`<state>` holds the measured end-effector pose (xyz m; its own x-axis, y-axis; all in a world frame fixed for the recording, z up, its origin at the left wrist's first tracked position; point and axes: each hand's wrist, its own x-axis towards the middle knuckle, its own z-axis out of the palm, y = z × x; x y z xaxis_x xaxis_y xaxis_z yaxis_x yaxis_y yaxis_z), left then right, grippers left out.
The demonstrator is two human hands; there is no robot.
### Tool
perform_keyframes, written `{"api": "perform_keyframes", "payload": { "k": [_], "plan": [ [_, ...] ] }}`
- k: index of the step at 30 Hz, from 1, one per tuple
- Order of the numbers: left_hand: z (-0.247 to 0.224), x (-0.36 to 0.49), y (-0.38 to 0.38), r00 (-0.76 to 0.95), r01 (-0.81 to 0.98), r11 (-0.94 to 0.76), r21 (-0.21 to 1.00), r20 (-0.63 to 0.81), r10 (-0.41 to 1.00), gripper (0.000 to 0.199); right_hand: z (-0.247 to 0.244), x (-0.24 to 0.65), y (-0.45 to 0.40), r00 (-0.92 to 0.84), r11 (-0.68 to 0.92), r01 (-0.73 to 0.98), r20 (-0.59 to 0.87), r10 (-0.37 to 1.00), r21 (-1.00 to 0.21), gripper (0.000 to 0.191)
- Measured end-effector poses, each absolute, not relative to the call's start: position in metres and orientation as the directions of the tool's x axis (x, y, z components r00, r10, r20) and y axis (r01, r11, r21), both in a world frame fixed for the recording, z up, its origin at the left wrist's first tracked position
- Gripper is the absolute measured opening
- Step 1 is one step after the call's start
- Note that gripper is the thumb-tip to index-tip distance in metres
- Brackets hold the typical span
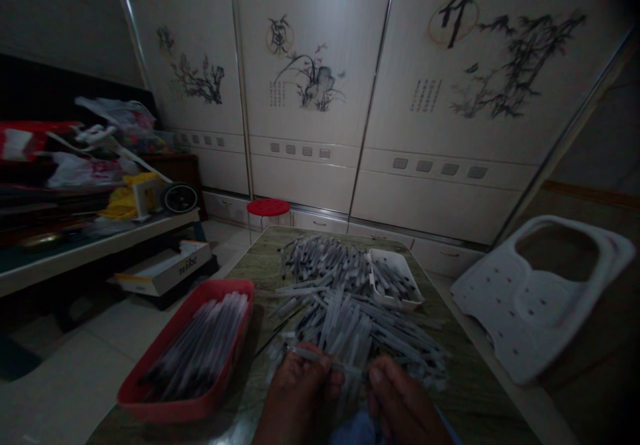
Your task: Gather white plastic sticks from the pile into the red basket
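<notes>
A translucent pen [345, 366] lies crosswise between my two hands, low in the head view. My left hand [299, 392] grips its barrel between thumb and fingers. The fingertips of my right hand [400, 395] are closed at the pen's right end; any small part pinched there is too dark to make out. Just beyond my hands, a big loose heap of similar clear pens [345, 318] spreads over the table. To the left stands a red plastic basket [175, 408] with many pens laid lengthwise in it.
A white tray [413, 292] with dark-tipped pens sits at the heap's right, on the green marbled table [265, 248]. Beyond are a red stool [269, 206] and sliding cabinet doors [310, 185]. A white plastic chair [530, 298] stands right; a cluttered bench [100, 238] is left.
</notes>
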<state>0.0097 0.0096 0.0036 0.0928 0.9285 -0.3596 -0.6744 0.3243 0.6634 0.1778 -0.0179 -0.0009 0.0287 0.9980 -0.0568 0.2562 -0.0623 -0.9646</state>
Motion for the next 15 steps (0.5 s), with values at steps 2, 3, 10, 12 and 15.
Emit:
{"api": "perform_keyframes", "payload": {
  "k": [2, 3, 10, 12, 15],
  "plan": [
    [0.003, 0.01, 0.01, 0.094, -0.68, 0.346, 0.647, -0.391, 0.916, 0.037, -0.001, 0.18, -0.019, 0.026, 0.051, 0.428, 0.069, 0.997, -0.902, 0.055],
    [0.002, 0.01, 0.009, 0.096, -0.684, 0.356, 0.637, -0.406, 0.909, 0.035, -0.001, 0.181, -0.019, 0.032, 0.074, 0.474, 0.101, 0.994, -0.877, 0.054],
    [0.002, 0.011, 0.008, 0.097, -0.711, 0.352, 0.608, -0.411, 0.906, 0.036, -0.003, 0.179, -0.017, 0.033, -0.093, 0.187, -0.088, 0.996, -0.978, 0.053],
    [0.002, 0.01, 0.009, 0.097, -0.702, 0.337, 0.628, -0.384, 0.918, 0.038, -0.008, 0.176, -0.015, 0.012, -0.171, 0.06, -0.171, 0.985, -0.983, 0.058],
    [0.0, 0.01, 0.01, 0.102, -0.692, 0.319, 0.648, -0.349, 0.931, 0.041, -0.013, 0.174, -0.012, 0.003, -0.252, -0.101, -0.253, 0.967, -0.963, 0.06]
  ]
}}
